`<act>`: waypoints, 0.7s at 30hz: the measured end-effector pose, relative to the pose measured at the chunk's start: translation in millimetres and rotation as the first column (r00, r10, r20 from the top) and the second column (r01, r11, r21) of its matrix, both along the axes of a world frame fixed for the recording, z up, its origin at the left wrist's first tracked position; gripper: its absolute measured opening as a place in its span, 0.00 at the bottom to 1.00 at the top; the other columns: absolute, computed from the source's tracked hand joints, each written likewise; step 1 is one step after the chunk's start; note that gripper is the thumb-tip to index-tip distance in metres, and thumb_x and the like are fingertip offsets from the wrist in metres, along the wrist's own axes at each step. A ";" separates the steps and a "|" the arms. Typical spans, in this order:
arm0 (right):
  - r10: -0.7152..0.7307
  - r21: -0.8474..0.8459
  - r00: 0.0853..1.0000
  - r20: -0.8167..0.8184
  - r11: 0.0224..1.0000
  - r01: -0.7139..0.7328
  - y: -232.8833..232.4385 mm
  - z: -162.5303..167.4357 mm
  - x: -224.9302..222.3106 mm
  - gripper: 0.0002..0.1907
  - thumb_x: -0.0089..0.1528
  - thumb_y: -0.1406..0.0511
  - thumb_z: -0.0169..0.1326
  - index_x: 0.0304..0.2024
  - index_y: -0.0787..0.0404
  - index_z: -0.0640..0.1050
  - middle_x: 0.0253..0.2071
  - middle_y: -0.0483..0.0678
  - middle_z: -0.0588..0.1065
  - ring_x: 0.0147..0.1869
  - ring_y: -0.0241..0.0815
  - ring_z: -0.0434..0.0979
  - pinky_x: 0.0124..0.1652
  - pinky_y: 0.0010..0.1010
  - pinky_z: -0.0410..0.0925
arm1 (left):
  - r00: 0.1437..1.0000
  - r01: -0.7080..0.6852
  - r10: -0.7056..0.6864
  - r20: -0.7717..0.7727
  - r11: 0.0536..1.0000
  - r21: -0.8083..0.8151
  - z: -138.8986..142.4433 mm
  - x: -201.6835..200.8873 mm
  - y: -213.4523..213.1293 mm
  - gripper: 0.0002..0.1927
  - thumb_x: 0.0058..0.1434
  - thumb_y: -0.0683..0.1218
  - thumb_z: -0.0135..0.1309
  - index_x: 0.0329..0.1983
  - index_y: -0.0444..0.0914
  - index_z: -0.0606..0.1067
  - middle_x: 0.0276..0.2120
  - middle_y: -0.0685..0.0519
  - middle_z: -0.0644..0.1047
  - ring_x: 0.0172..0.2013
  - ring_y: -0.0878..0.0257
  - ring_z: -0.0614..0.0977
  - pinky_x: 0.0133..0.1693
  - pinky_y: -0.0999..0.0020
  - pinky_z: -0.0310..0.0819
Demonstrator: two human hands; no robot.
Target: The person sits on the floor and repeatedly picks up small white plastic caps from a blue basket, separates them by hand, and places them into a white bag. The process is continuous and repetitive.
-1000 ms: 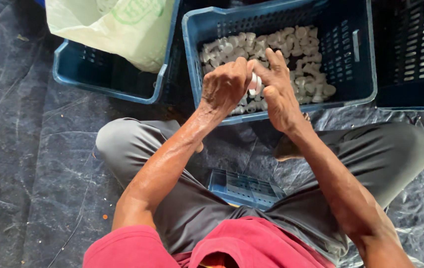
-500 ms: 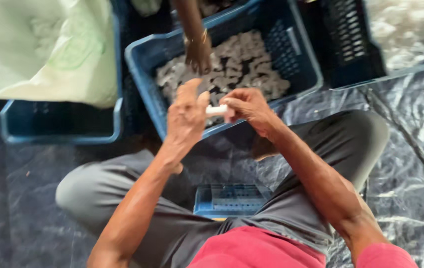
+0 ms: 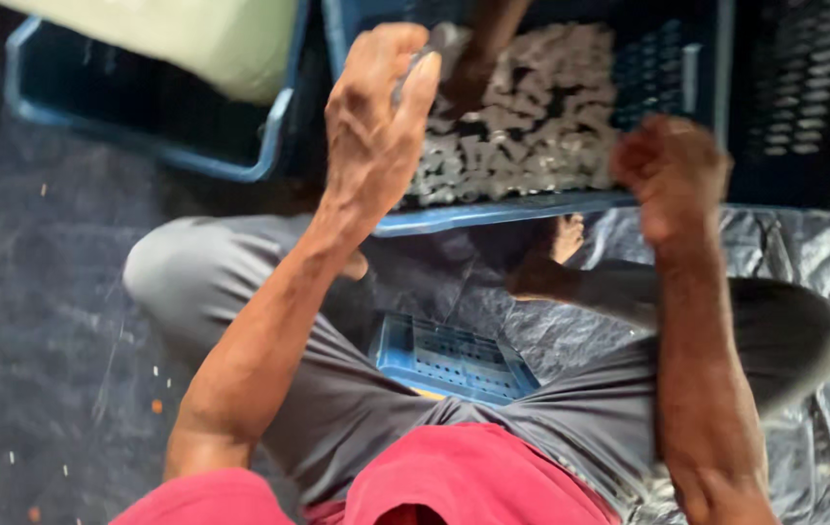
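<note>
Head view: left hand (image 3: 376, 117) pinching a small pale grey piece (image 3: 415, 73), blurred, above the blue crate (image 3: 697, 87) of similar pale chunks. Right hand (image 3: 673, 170) fisted; contents impossible to tell

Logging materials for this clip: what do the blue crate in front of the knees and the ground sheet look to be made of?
Blue crate: looks like rigid moulded plastic, matt, judging by its slotted, perforated walls. Ground sheet: probably thin plastic film, dark and see-through, with creases and shiny highlights.
</note>
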State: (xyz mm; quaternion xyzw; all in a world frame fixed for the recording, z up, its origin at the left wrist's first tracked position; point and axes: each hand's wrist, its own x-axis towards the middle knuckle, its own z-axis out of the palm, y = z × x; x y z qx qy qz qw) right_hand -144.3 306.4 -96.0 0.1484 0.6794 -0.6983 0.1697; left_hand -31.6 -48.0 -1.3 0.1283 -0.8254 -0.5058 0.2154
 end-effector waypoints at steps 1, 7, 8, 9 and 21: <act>0.173 0.022 0.984 0.033 0.985 -0.174 -24.5 -11.3 9.1 0.16 0.68 0.61 0.58 0.52 0.65 0.76 0.42 0.51 0.78 0.46 0.46 0.81 0.47 0.40 0.77 | 0.999 -0.022 0.023 -0.034 0.999 0.043 -0.7 -2.0 -5.5 0.14 0.73 0.49 0.53 0.54 0.35 0.75 0.49 0.45 0.79 0.51 0.52 0.86 0.53 0.62 0.79; 0.924 0.590 0.369 0.105 0.241 -0.771 -159.3 -84.7 28.7 0.18 0.61 0.66 0.60 0.54 0.62 0.78 0.40 0.57 0.79 0.44 0.56 0.81 0.44 0.42 0.72 | 0.979 -0.183 0.198 -0.045 0.954 0.236 -5.5 -6.1 -41.9 0.15 0.74 0.51 0.54 0.52 0.34 0.76 0.44 0.47 0.85 0.47 0.56 0.89 0.50 0.66 0.82; 0.954 0.661 0.272 0.126 0.124 -0.740 -178.3 -98.3 24.8 0.19 0.62 0.67 0.60 0.56 0.61 0.78 0.41 0.59 0.79 0.46 0.59 0.80 0.46 0.45 0.71 | 0.977 -0.197 0.214 -0.029 0.940 0.278 -6.1 -5.3 -46.7 0.15 0.74 0.51 0.54 0.52 0.33 0.77 0.43 0.48 0.86 0.46 0.57 0.90 0.50 0.66 0.82; 0.972 0.723 0.175 0.154 0.009 -0.690 -195.3 -111.5 19.6 0.20 0.62 0.67 0.60 0.58 0.60 0.78 0.42 0.62 0.79 0.49 0.62 0.80 0.48 0.48 0.71 | 0.974 -0.212 0.228 -0.012 0.924 0.319 -6.7 -4.3 -52.0 0.15 0.74 0.51 0.54 0.52 0.33 0.77 0.42 0.48 0.86 0.45 0.59 0.90 0.50 0.67 0.82; 0.985 0.841 0.073 0.154 -0.092 -0.533 -271.6 -219.7 15.5 0.23 0.62 0.74 0.56 0.61 0.61 0.74 0.50 0.67 0.73 0.46 0.69 0.77 0.42 0.56 0.71 | 0.960 -0.211 0.277 -0.046 0.821 0.531 -12.6 6.8 -83.0 0.13 0.79 0.47 0.54 0.49 0.30 0.75 0.38 0.54 0.82 0.43 0.72 0.83 0.50 0.74 0.80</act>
